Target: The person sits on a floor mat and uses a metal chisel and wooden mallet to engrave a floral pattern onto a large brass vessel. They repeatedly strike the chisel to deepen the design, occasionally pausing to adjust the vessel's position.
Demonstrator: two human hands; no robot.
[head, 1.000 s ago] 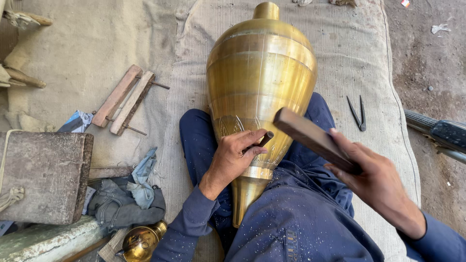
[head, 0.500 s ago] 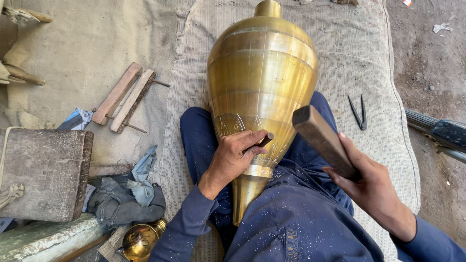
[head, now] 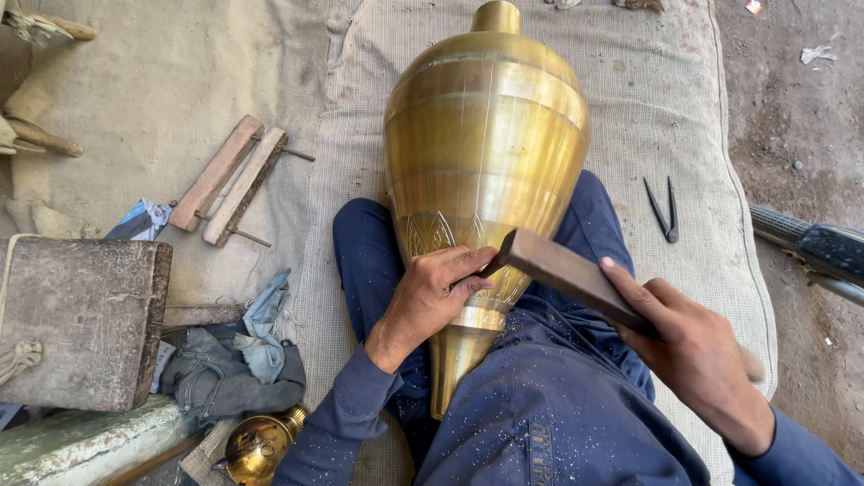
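A large brass vase lies lengthwise across my lap on a burlap mat, its narrow base toward me. My left hand rests on its lower engraved band and pinches a small dark chisel against the metal. My right hand grips a wooden mallet block, whose end is touching the top of the chisel. An engraved leaf pattern shows just left of the chisel.
A wooden block sits at the left, with crumpled cloth beside it. Two wooden-handled tools lie on the mat. Metal dividers lie to the right. A small brass piece is near my left elbow.
The mallet block swung up and then came down onto the chisel. My left hand stayed on the vase holding the chisel.
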